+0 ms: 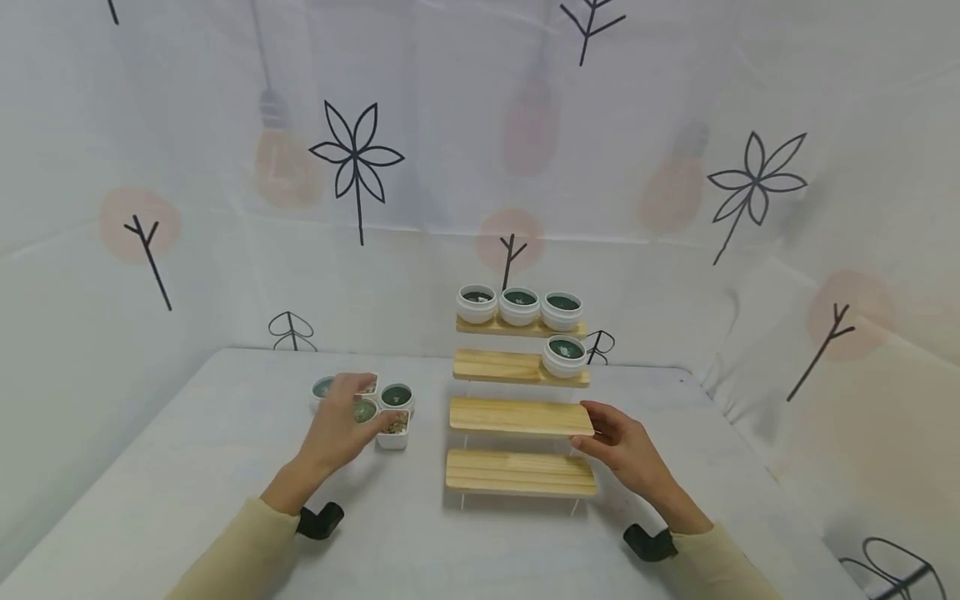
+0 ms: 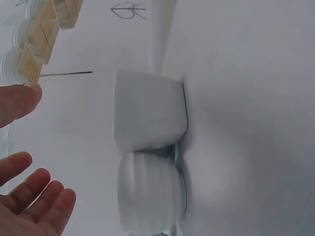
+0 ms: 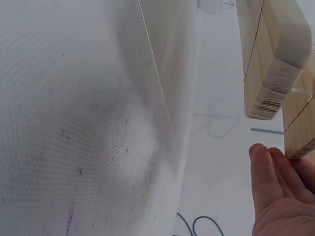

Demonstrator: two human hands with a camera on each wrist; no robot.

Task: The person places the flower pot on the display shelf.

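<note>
In the head view my left hand (image 1: 333,429) reaches over a cluster of small white pots, thumb and fingers spread apart. The left wrist view shows its fingers holding nothing, beside a square white pot (image 2: 147,110) and a ribbed round pot (image 2: 150,194). My right hand (image 1: 626,450) is at the right end of the third tier (image 1: 517,415) of a wooden tiered stand, thumb in front and fingers behind, pinching the board's end. From the right wrist, the fingers (image 3: 268,177) lie along that end; the thumb is mostly hidden.
Three round pots (image 1: 519,307) line the stand's top tier, and another pot (image 1: 565,357) sits at the right of the second. The lowest tier (image 1: 521,473) is bare wood on thin clear legs. A patterned cloth (image 1: 450,167) hangs behind the white table (image 1: 390,533).
</note>
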